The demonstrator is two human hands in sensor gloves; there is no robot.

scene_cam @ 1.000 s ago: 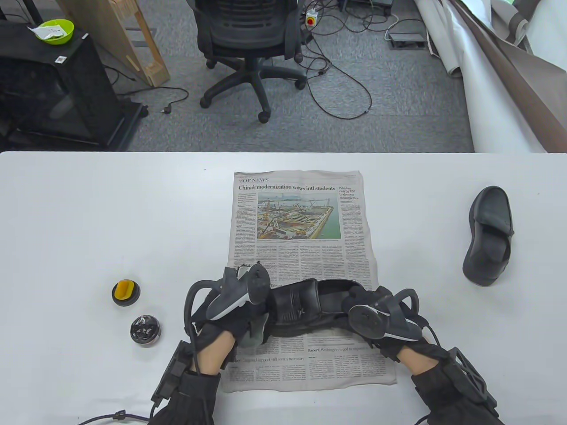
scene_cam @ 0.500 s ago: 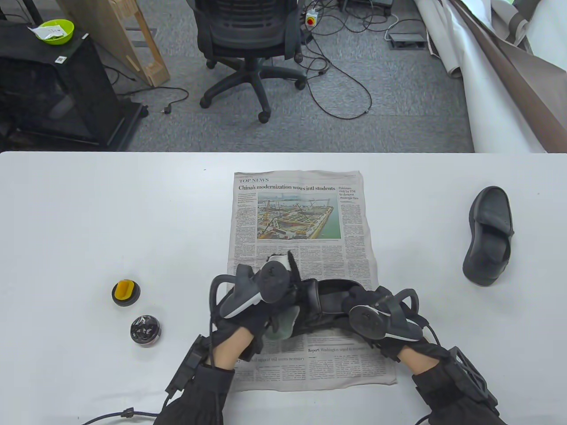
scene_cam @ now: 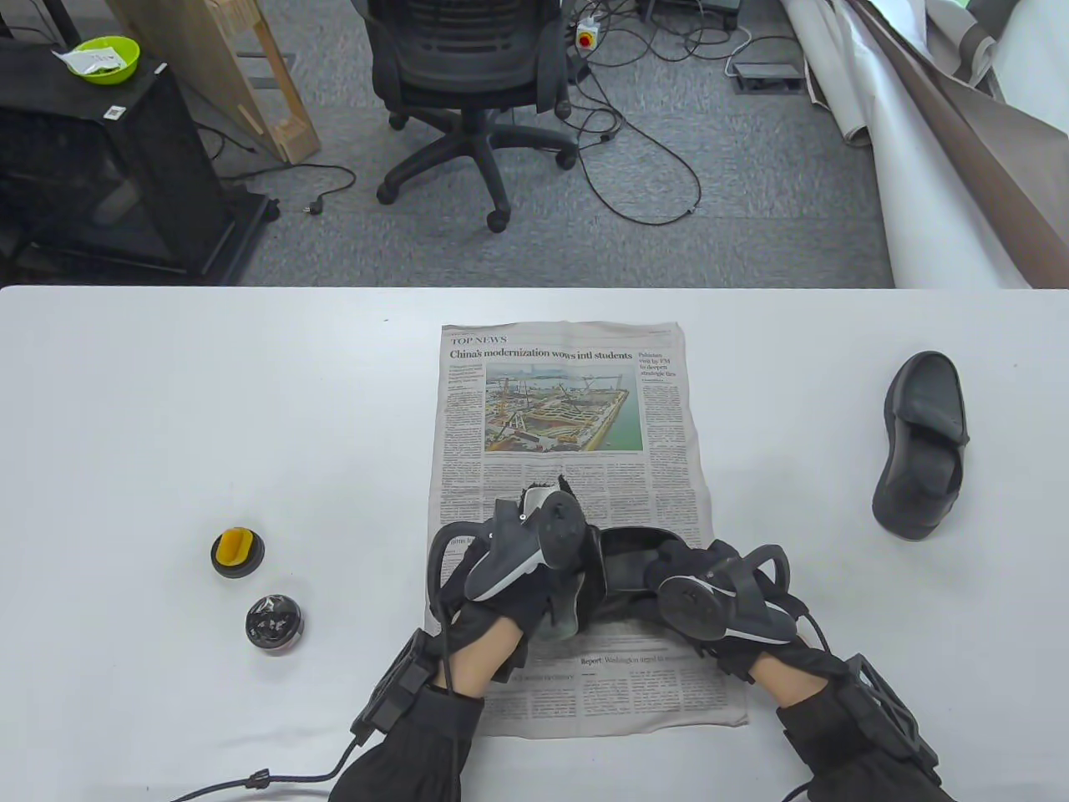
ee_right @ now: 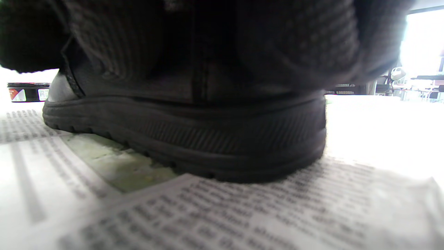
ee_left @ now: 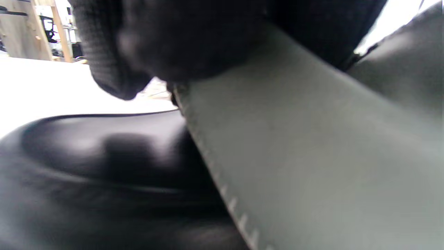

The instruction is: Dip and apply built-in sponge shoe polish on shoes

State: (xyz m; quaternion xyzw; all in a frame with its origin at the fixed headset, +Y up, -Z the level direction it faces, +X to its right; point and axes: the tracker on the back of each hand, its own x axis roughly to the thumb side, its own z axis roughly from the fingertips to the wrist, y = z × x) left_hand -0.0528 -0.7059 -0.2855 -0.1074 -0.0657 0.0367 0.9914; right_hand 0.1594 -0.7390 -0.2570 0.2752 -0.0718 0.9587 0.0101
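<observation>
Black shoe [scene_cam: 622, 576] laid on newspaper [scene_cam: 568, 401], heel gripped by right hand [scene_cam: 697, 597], grey cloth [scene_cam: 561, 614] pinched in left hand [scene_cam: 509, 589], pressed against toe.

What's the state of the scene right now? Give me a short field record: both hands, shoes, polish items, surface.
left hand: holds a grey cloth against the shoe on the newspaper
right hand: grips the heel end of that shoe, steadying it
shoe on the newspaper: black, lying across the newspaper, sole down
second shoe: black, alone at the table's right side, untouched
polish tin: open, left of the newspaper
lid with yellow sponge: just beyond the tin, not in either hand
table: white
</observation>
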